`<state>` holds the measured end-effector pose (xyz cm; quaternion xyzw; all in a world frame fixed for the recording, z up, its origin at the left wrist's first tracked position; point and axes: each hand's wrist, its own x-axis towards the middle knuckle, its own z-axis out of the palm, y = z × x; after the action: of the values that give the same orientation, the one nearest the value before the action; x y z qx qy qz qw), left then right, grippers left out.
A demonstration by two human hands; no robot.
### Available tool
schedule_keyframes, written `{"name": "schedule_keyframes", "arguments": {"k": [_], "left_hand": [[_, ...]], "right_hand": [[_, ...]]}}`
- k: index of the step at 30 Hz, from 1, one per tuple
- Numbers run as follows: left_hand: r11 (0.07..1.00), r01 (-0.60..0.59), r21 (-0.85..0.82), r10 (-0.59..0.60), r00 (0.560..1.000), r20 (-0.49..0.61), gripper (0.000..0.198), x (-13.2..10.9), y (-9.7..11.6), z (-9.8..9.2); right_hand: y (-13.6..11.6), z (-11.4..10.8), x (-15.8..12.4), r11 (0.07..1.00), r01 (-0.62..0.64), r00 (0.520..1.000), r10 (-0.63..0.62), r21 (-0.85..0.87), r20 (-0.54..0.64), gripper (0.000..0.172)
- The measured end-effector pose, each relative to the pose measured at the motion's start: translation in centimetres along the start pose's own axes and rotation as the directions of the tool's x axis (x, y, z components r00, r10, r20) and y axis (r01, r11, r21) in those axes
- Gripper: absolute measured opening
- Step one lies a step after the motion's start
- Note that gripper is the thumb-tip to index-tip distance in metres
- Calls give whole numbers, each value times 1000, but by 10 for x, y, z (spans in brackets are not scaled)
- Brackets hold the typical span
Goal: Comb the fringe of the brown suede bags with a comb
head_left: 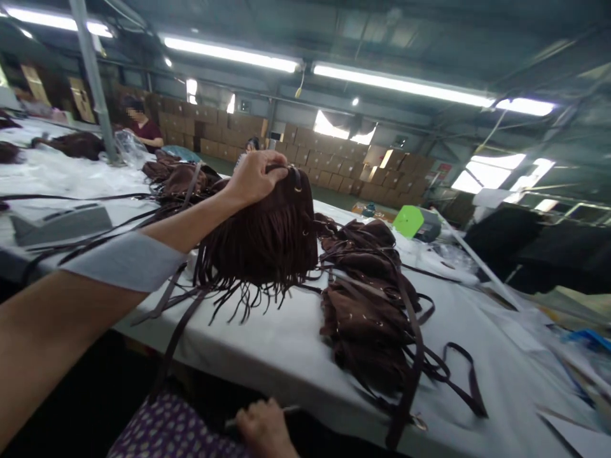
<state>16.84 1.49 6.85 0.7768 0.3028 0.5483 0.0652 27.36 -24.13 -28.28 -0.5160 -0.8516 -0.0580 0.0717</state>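
Note:
My left hand (260, 175) grips the top edge of a dark brown fringed bag (267, 232) and holds it up above the table. The bag's fringe hangs down, and a small metal ring shows near its upper corner. Low in view, in front of the table edge, my right hand (267, 427) is closed around a thin greyish tool whose kind I cannot make out. A row of brown bags (367, 305) with straps and metal rings lies to the right of the held bag. More brown bags (179, 178) are heaped behind my left forearm.
A white-covered table (267, 356) runs across the view. A grey device (62, 222) sits on the left, a bright green piece (408, 221) at the back right. One co-worker (146, 130) is at the far left. Stacked cartons (329, 162) line the back wall, and a post (95, 83) rises at left.

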Motion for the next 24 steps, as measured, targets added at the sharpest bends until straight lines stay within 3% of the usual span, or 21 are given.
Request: {"name": "schedule_keyframes", "arguments": {"k": [1,3,7,9,10,12,15,17,19,21,24], "left_hand": [[1000,-19,6,19,1000,24,30,4,1,-2],[999,-42,2,41,996,81,31,5,2,-2],[999,-42,-33,47,981,188,29,-12,5,7],[998,-47,-53,57,973,224,27,-21,8,10],[997,-44,-66,58,971,231,27,-25,10,10],[996,-10,-93,31,972,234,27,-28,16,6],[993,50,-105,-27,978,208,27,-24,20,-9],[993,65,-103,-53,992,118,28,-17,16,-22],[991,72,-110,-73,997,-5,30,-10,8,-32],[990,81,-113,-89,993,-71,32,-7,-1,-39],[992,105,-66,-107,994,-28,36,-13,-9,-41]], "right_hand": [[8,-14,2,998,-56,998,56,-5,-23,9],[25,-58,12,991,-135,985,135,0,-105,26],[47,-163,50,999,-9,926,-5,-35,-377,17],[51,-188,72,995,26,900,-67,-101,-431,21],[52,-189,82,992,27,907,-75,-121,-415,22],[53,-168,93,992,13,960,-47,-125,-276,22],[46,-107,86,996,15,1000,-15,-91,-1,15],[35,-70,68,995,65,996,-60,-71,73,10],[22,-46,48,994,97,992,-92,-50,80,11],[11,-38,34,996,89,995,-88,-18,45,6],[4,-44,26,994,6,997,3,111,-78,17]]}}
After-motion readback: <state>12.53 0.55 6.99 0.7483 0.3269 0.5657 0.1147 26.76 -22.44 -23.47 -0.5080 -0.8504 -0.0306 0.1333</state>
